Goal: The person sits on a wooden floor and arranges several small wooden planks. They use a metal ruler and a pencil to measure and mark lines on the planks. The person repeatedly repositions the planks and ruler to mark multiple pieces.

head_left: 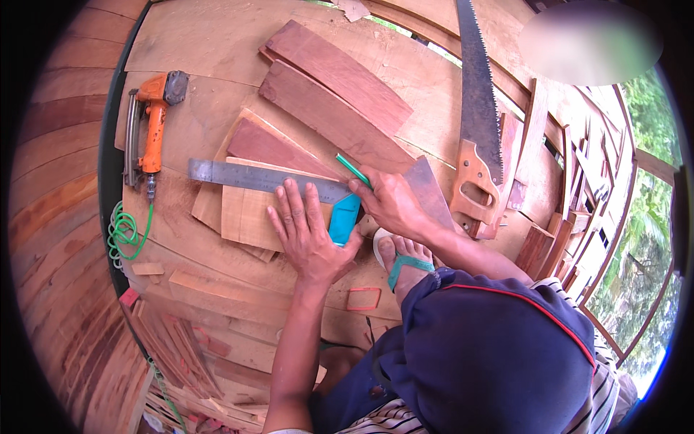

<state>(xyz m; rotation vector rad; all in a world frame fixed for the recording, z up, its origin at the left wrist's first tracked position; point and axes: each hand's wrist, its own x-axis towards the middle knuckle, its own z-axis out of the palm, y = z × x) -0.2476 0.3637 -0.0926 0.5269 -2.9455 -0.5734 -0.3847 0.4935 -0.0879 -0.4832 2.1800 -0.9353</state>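
Observation:
A try square with a steel blade (238, 174) and a blue handle (345, 217) lies across a pale wooden board (253, 213). My left hand (311, 235) is spread over it, fingers flat on the blade and board, the thumb beside the blue handle. My right hand (390, 201) is closed around a green pencil (351, 169), near the corner where blade and handle meet. The pencil's lower end is hidden by the hand. Behind the blade lies a reddish, tapering board (271, 150). Another reddish piece (428, 189) lies beyond my right hand.
Two reddish planks (336, 112) lie farther back. An orange air nailer (153, 123) with a green coiled hose (126, 228) is at left; a handsaw (479, 94) at right. My sandalled foot (407, 254) stands close by my right forearm. Offcuts (575, 181) pile at far right.

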